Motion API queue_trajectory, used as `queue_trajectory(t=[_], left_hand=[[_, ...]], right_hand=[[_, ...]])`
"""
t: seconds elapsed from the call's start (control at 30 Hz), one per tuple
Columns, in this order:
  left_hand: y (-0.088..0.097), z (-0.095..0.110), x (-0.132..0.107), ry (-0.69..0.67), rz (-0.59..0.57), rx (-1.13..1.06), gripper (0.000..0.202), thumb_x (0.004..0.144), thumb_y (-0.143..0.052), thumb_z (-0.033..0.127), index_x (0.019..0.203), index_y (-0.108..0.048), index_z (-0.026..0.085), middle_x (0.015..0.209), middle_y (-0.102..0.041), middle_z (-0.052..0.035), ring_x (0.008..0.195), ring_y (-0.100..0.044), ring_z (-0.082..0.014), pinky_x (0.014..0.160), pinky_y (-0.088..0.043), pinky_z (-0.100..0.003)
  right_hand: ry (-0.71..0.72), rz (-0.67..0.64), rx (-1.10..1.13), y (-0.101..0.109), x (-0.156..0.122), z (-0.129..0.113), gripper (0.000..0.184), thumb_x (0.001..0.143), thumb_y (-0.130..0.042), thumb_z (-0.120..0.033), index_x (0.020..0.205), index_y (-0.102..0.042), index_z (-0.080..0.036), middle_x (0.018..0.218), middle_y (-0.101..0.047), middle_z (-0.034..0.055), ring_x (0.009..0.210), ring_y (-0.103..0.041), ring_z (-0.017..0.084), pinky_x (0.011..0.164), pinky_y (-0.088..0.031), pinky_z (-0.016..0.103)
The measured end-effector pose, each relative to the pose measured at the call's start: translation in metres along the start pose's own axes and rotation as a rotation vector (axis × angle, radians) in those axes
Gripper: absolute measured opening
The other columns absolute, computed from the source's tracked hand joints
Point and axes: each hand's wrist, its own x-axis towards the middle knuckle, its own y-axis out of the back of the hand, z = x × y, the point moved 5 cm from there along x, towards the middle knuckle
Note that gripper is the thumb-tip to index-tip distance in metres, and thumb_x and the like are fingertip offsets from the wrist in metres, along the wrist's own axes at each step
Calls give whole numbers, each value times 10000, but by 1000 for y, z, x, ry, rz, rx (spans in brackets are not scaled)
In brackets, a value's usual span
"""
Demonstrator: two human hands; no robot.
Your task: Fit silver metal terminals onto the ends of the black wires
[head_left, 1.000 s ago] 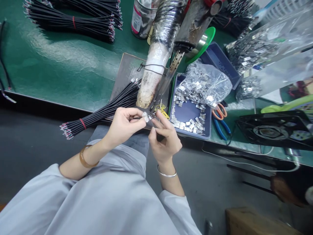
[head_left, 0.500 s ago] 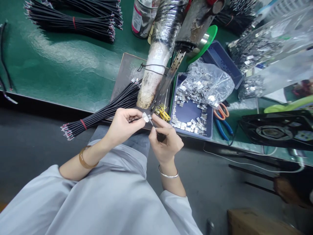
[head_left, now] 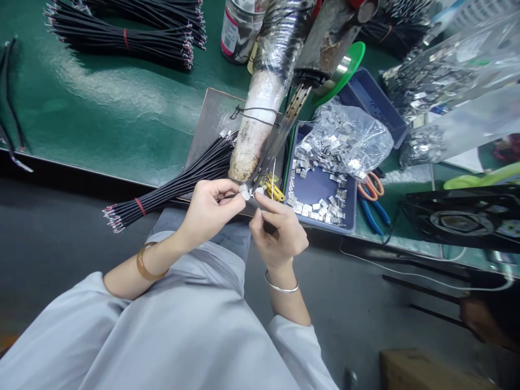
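Note:
My left hand (head_left: 213, 208) is closed in a pinch at the bench edge. A short dark length like black cable shows between its fingers, and whitish wrapping covers the fingertips. Just past them is a small silvery metal connector (head_left: 252, 193), partly hidden. My right hand (head_left: 280, 230) is curled, with its whitish-tipped index finger touching or very near the connector. Whether a thin piece sits in its fingers is too small to tell. Behind my left hand lies a bundle of black cables (head_left: 179, 181) with a red tie, its far ends carrying metal connectors.
A blue tray (head_left: 311, 187) of loose metal connectors and a plastic bag (head_left: 351, 138) stands at right, beside pliers (head_left: 371, 208). Wrapped pipe (head_left: 260, 114) and a metal nozzle (head_left: 312, 59) hang over the board. More black cable bundles (head_left: 122, 40) lie at the back left.
My right index finger has moved in against the connector and its whitish tip now shows. The thin wire-like line between connector and right hand is no longer seen. My left hand is nearly still.

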Motion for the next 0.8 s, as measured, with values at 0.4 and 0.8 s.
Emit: queue_trajectory(t=[0.4, 0.8], left_hand=[[1, 10, 0, 11, 23, 20, 130, 680, -677, 233, 623, -746, 139, 495, -479, 30, 500, -367, -72, 460, -312, -194], [-4, 8, -1, 40, -22, -27, 100, 669, -645, 199, 617, -699, 132, 525, -503, 37, 477, -356, -56, 437, -305, -182]], right_hand=[[40, 12, 23, 2, 5, -2, 189, 899, -681, -102, 847, -576, -250, 961, -832, 44, 841, -810, 170, 745, -686, 259], [-225, -45, 197, -3, -2, 9, 131, 924, -649, -119, 906, -585, -231, 1141, -805, 84, 909, -812, 196, 737, -700, 302]])
